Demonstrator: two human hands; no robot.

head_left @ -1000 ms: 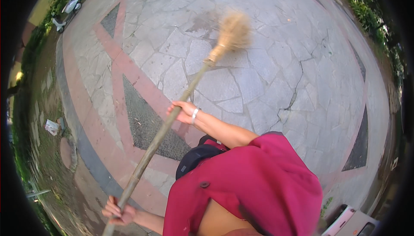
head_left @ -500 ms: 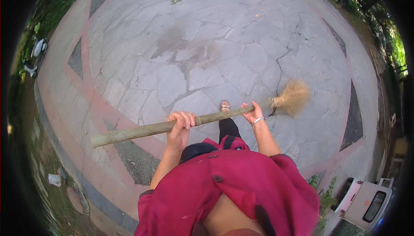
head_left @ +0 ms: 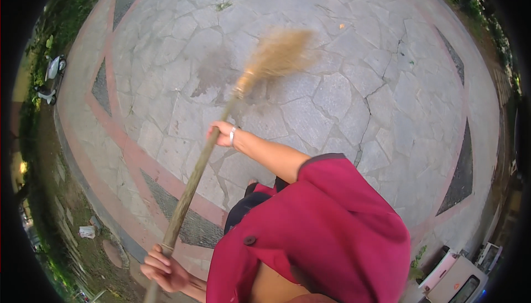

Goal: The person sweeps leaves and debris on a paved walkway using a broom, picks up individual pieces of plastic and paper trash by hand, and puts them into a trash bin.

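A long-handled straw broom [head_left: 279, 54] slants across the view, its bristles blurred over the paving ahead of me. Its wooden handle [head_left: 191, 187] runs back to the lower left edge. My left hand [head_left: 166, 270] is closed round the handle near its rear end. Farther up, my right hand [head_left: 223, 133], with a pale band at the wrist, grips the same handle below the bristles. Whether the bristles touch the ground is hard to make out. A dark damp patch [head_left: 210, 76] marks the stones left of the broom head.
Irregular grey paving stones [head_left: 332, 95] spread around me, bordered by reddish bands with dark triangles [head_left: 458, 167]. A parked scooter [head_left: 52, 79] stands at the far left, and a whitish vehicle [head_left: 456, 281] at the lower right. Grass tufts [head_left: 223, 6] and a small orange leaf [head_left: 341, 26] dot the paving.
The broom head has swung from the right to ahead and left. My right hand moved left across my front, while my left hand dropped back toward the lower left, both still gripping.
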